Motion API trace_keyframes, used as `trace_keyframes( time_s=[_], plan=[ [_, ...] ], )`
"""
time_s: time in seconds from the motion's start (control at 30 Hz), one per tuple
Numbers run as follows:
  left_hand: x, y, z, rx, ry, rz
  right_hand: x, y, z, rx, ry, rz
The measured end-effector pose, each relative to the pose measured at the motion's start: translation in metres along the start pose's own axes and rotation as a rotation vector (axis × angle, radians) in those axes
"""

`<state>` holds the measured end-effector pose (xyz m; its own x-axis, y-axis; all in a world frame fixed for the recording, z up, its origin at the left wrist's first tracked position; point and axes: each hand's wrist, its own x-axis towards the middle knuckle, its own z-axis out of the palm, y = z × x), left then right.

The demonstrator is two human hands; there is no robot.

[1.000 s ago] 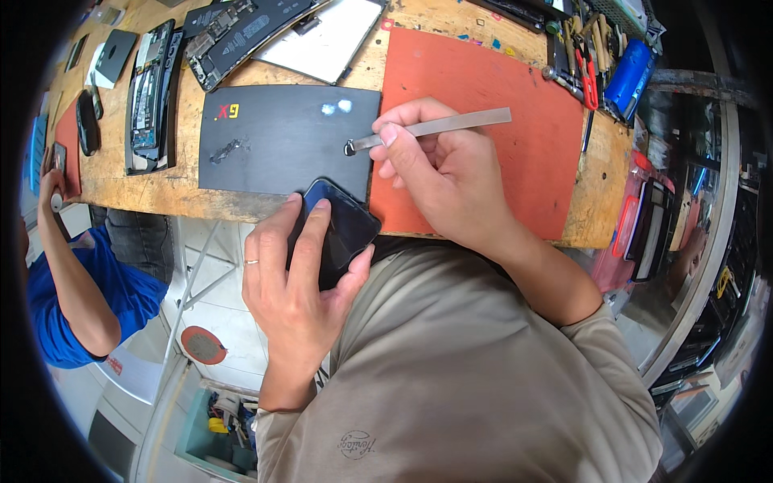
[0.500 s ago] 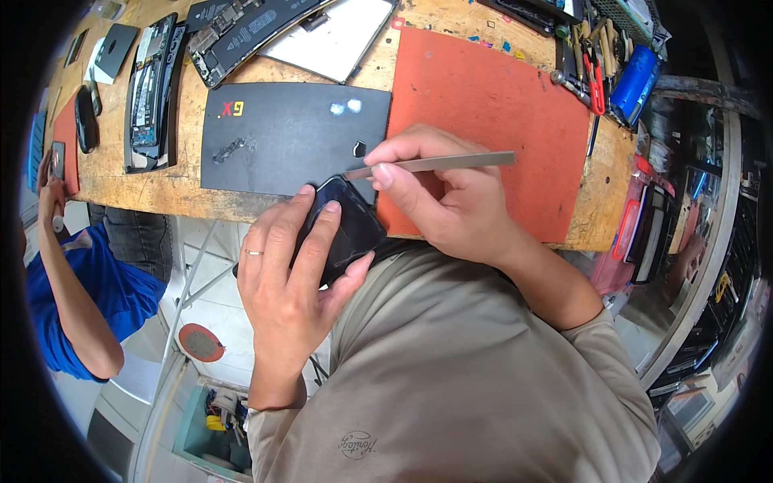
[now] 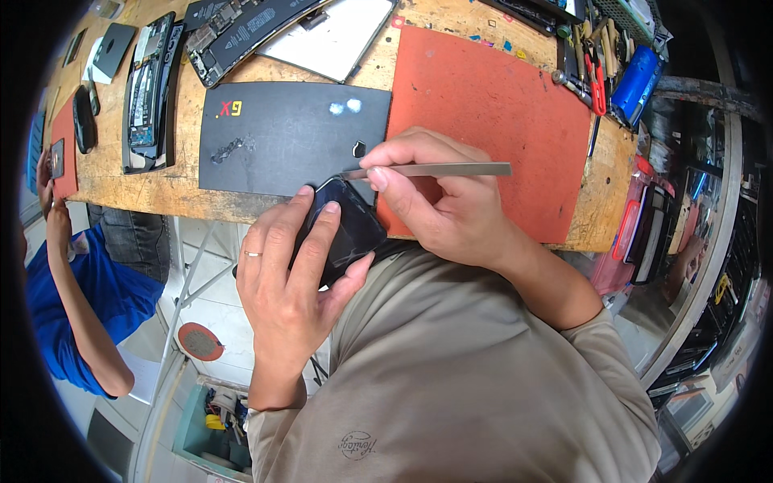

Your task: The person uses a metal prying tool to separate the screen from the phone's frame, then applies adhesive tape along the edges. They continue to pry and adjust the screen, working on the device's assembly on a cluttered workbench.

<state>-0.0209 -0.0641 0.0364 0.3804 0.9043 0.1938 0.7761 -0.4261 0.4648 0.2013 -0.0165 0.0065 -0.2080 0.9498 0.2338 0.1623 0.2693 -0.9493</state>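
My left hand (image 3: 290, 258) grips a black smartphone (image 3: 352, 226), two fingers lying across its glossy face and the thumb along its lower edge. The phone is tilted at the bench's front edge, over my lap. Between thumb and fingers, my right hand (image 3: 439, 189) pinches a slim flat metal blade tool (image 3: 467, 169). Its narrow tip is at the phone's upper corner; whether it reaches under the edge is too small to tell. Just beyond the tip, a small black piece with a bright outline (image 3: 358, 149) lies on the dark grey mat (image 3: 282, 137).
A red-orange mat (image 3: 499, 121) covers the bench at right. Opened devices (image 3: 145, 97) and a white panel (image 3: 326, 44) lie at the back left. Hand tools and a blue cylinder (image 3: 636, 84) crowd the far right. At left, a person in blue (image 3: 97, 298) handles a small device.
The blade tool's handle end has dipped slightly toward me, and my right hand has shifted a little. My left hand and the phone stay put. The other person's arm has moved.
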Motion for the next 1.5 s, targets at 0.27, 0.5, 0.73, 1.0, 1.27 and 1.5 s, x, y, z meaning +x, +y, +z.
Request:
trace_keyframes(
  time_s=[0.27,0.5,0.73,1.0,1.27,1.5],
  plan=[
    [0.0,-0.006,-0.003,0.004,-0.028,0.015,0.003,0.0,-0.002,-0.002,-0.024,0.001],
    [0.002,-0.012,-0.007,-0.01,-0.049,0.036,0.01,0.0,-0.007,-0.027,-0.065,0.013],
    [0.013,-0.012,-0.025,0.039,-0.124,0.123,0.011,-0.008,-0.009,0.129,0.112,0.303],
    [0.051,-0.045,-0.046,-0.058,-0.377,0.309,0.006,-0.006,-0.006,0.092,0.073,0.365],
    [0.059,-0.052,-0.046,-0.066,-0.405,0.36,0.003,0.004,-0.005,0.113,0.017,0.094],
    [0.058,-0.052,-0.045,-0.078,-0.398,0.36,0.005,0.002,-0.007,0.121,-0.06,0.138]
  ],
)
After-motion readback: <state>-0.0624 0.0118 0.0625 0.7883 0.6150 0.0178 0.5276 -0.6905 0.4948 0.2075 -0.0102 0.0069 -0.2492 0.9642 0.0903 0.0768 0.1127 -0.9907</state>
